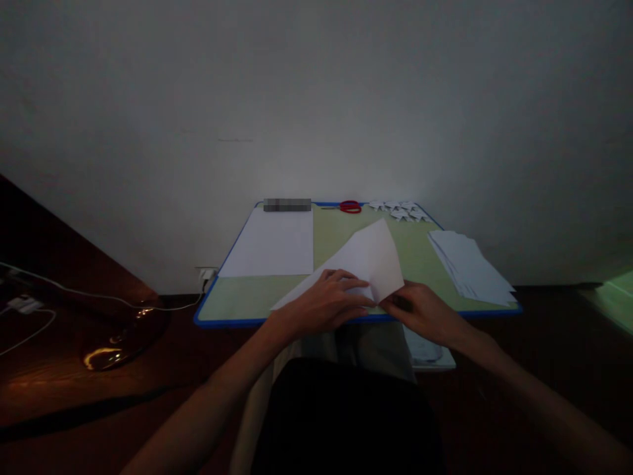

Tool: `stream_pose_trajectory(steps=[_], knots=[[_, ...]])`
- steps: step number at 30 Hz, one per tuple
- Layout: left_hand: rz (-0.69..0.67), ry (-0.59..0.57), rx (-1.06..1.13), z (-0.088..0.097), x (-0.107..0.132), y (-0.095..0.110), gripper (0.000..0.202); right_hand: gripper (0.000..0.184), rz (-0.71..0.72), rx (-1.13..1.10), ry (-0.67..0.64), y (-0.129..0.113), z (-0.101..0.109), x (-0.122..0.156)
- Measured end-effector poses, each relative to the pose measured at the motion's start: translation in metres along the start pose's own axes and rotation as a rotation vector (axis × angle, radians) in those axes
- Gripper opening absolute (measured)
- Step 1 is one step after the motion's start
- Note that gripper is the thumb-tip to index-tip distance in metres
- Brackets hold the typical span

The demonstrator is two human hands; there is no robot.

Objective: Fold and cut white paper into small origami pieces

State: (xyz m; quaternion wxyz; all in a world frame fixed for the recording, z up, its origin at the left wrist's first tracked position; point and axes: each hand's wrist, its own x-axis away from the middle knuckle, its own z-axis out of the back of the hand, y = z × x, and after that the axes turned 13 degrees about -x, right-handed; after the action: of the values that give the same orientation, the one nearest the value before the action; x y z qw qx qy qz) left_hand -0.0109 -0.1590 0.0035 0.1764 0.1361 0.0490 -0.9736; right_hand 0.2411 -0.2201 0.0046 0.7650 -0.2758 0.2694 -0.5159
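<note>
A white sheet of paper (pixel 368 257) lies partly folded near the front edge of a small green table with a blue rim (pixel 232 321). My left hand (pixel 324 303) rests flat on the paper's lower left part, fingers stretched over the fold. My right hand (pixel 420 310) pinches the sheet's lower right corner, lifting the flap up.
A flat white sheet (pixel 271 244) lies at the table's left, a stack of white sheets (pixel 469 264) at the right. Red-handled scissors (pixel 350 206) and several small folded paper pieces (pixel 400 210) sit at the far edge. Cables (pixel 30 305) run over the dark floor on the left.
</note>
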Motion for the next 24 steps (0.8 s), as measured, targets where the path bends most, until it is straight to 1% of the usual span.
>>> stream_pose_trajectory(steps=[6,11,17,22,24], knots=[[0.0,-0.007,0.017,0.002,-0.001,0.0,0.032,0.02,0.029,-0.009,0.023,0.001,-0.002,-0.006],[-0.018,-0.018,0.052,0.005,-0.002,-0.001,0.03,0.018,0.057,0.003,0.042,0.008,-0.002,-0.017],[0.05,-0.053,0.113,0.006,-0.007,-0.004,0.044,0.019,0.084,0.017,0.06,0.021,-0.002,-0.03],[0.024,-0.089,0.134,0.011,-0.009,-0.006,0.034,0.019,0.091,-0.001,0.075,0.025,-0.002,-0.034],[0.021,-0.089,0.136,0.011,-0.008,-0.007,0.034,0.019,0.1,-0.012,0.075,0.025,-0.002,-0.033]])
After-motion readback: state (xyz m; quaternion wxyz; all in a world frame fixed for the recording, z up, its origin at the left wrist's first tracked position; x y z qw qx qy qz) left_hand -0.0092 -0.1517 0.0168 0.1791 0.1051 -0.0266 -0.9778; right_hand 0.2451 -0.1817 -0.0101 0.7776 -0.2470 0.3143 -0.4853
